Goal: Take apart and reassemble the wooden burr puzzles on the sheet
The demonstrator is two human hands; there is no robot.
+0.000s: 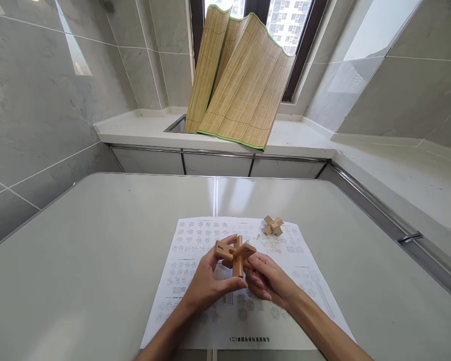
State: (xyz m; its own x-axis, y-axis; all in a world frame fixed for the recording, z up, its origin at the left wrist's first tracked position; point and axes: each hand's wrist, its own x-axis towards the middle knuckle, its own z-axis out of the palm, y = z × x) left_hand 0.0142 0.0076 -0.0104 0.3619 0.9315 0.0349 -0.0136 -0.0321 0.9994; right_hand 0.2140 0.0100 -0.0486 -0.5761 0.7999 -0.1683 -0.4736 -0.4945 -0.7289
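Between my two hands is a brown wooden interlocking puzzle point(238, 266), its bars crossing, with dark marks on some of them. My left hand point(206, 283) grips it from the left, thumb at the lower end of the upright bar and fingers behind the top. From the right, my right hand point(268, 278) pinches a bar with thumb and fingers; that bar's end is mostly hidden. Underneath lies a white printed sheet point(195, 326) with rows of small diagrams. A smaller, lighter wooden cross-shaped puzzle point(273, 226) rests on the sheet's far right part.
The pale table point(78, 260) has a seam down its middle. Beyond it runs a white counter ledge point(135, 131), where a folded bamboo mat point(244, 85) leans against the window. Grey tiled walls point(52, 90) stand on both sides, and a metal rail point(376, 215) runs along the right.
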